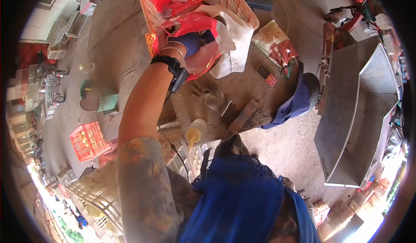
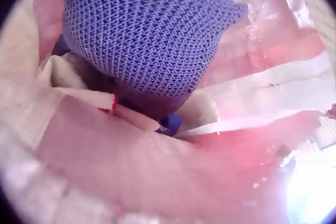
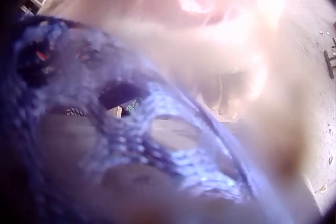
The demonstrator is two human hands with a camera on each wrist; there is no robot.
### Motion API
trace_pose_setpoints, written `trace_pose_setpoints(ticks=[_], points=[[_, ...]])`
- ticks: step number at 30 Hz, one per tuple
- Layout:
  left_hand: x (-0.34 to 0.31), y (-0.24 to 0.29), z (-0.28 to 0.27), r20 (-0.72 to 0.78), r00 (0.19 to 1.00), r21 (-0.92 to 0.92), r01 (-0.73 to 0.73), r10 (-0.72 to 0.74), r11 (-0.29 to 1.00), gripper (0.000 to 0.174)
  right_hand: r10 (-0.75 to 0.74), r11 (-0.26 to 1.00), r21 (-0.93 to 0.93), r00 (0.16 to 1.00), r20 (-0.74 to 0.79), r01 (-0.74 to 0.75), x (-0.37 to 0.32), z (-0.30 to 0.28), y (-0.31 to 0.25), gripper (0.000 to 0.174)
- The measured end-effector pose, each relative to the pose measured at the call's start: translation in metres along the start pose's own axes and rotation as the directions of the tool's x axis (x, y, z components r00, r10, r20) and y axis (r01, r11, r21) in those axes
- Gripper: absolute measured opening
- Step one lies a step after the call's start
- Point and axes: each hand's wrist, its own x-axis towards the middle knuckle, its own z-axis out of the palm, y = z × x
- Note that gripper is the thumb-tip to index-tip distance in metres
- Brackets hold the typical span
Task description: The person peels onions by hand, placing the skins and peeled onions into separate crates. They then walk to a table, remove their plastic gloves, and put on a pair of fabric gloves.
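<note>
My left hand, in a blue knitted glove, reaches into a red and white plastic bag. Its wrist carries a black strap. In the left wrist view the glove's back fills the upper middle, and the fingertips are hidden inside the bag. Below the glove lie a pale cloth-like piece with a red edge and a small blue piece. No right hand shows in the head view. Close to the right wrist camera is blue open-mesh fabric; the pale and pinkish shapes behind it are blurred.
The bag sits in an orange plastic crate on a worn table. Around it are a packet, a phone, a dark blue cloth, a block and a bottle. A metal trough stands at right.
</note>
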Motion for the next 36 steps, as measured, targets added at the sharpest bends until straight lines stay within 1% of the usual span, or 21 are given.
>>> trace_pose_setpoints(ticks=[1,2,3,4,5,7,9,11,12,14,17,20,21,23,24,26,30,32,33,35,36], points=[[-0.005,0.000,-0.007,0.017,1.000,-0.064,-0.021,0.023,0.998,0.042,0.000,1.000,0.000,1.000,0.002,0.000,0.002,0.002,0.002,0.045],[-0.009,0.003,-0.018,0.030,0.998,-0.128,-0.043,0.047,0.991,0.042,0.202,0.950,0.243,0.979,0.001,-0.196,0.004,-0.002,-0.020,0.041],[-0.007,0.004,-0.025,0.027,0.998,-0.128,-0.046,0.050,0.991,0.042,0.390,0.805,0.468,0.920,0.047,-0.365,0.005,-0.007,-0.047,0.036],[-0.002,0.004,-0.029,0.193,0.981,-0.100,0.000,0.019,0.995,0.048,0.411,0.784,0.508,0.912,0.005,-0.357,0.001,-0.015,-0.080,0.030],[0.001,0.003,-0.029,0.356,0.934,-0.066,0.041,-0.015,0.997,0.055,0.417,0.783,0.507,0.909,0.004,-0.362,0.001,-0.018,-0.074,0.030],[0.011,-0.014,-0.010,0.365,0.931,-0.033,0.022,-0.009,0.999,0.052,0.188,0.941,0.283,0.982,0.024,-0.186,0.007,-0.023,-0.053,0.032],[0.011,-0.028,0.004,0.375,0.927,0.004,0.003,-0.004,1.000,0.050,0.188,0.906,0.384,0.982,0.013,-0.179,0.016,-0.023,-0.056,0.032],[0.006,-0.031,0.001,0.330,0.939,0.043,-0.118,0.098,0.992,0.047,0.331,0.764,0.575,0.943,0.041,-0.293,0.025,-0.027,-0.068,0.029],[0.004,-0.026,-0.006,0.324,0.941,0.045,-0.118,0.097,0.992,0.047,0.293,0.743,0.620,0.955,0.038,-0.252,0.031,-0.028,-0.066,0.029],[0.000,-0.015,-0.016,0.382,0.922,0.197,-0.006,-0.071,0.980,0.046,0.280,0.740,0.632,0.960,0.023,-0.231,0.038,-0.031,-0.074,0.030],[0.005,-0.032,0.002,0.394,0.919,0.237,-0.078,-0.022,0.968,0.046,0.259,0.757,0.617,0.966,0.018,-0.214,0.043,-0.040,-0.095,0.033],[-0.021,0.001,-0.052,0.452,0.889,0.176,-0.011,-0.071,0.984,0.045,0.201,0.813,0.562,0.979,-0.021,-0.155,0.041,-0.043,-0.115,0.035],[-0.018,-0.008,-0.042,0.449,0.890,0.179,-0.010,-0.073,0.984,0.045,0.198,0.812,0.563,0.980,-0.021,-0.152,0.042,-0.042,-0.115,0.035],[-0.011,-0.030,-0.017,0.317,0.948,0.075,-0.025,0.000,0.997,0.051,0.199,0.798,0.583,0.980,-0.012,-0.155,0.044,-0.044,-0.119,0.037],[-0.019,-0.018,-0.034,0.313,0.950,0.078,-0.025,-0.001,0.997,0.051,0.195,0.797,0.585,0.981,-0.014,-0.150,0.043,-0.044,-0.120,0.037],[-0.040,0.020,-0.082,0.267,0.932,-0.101,0.282,-0.247,0.954,0.075,0.230,0.775,0.598,0.973,0.037,-0.206,0.043,-0.045,-0.122,0.044],[-0.006,0.007,-0.060,0.453,0.829,-0.263,0.476,-0.328,0.839,0.088,0.213,0.835,0.523,0.977,-0.019,-0.172,0.047,-0.030,-0.101,0.037],[0.016,-0.006,-0.017,0.148,0.980,-0.205,0.160,-0.131,0.966,0.084,0.193,0.806,0.569,0.981,0.006,-0.162,0.046,-0.021,-0.084,0.035],[0.021,-0.005,-0.004,0.147,0.981,-0.208,0.158,-0.129,0.965,0.084,0.199,0.817,0.553,0.980,-0.003,-0.164,0.042,-0.019,-0.081,0.034],[0.034,-0.002,0.026,-0.091,0.957,-0.147,0.261,-0.276,0.954,0.076,0.193,0.845,0.508,0.981,0.002,-0.167,0.040,-0.009,-0.054,0.034],[0.042,-0.013,0.064,-0.398,0.882,-0.144,0.213,-0.253,0.966,0.060,0.254,0.836,0.502,0.967,0.009,-0.224,0.034,-0.015,-0.068,0.034]])
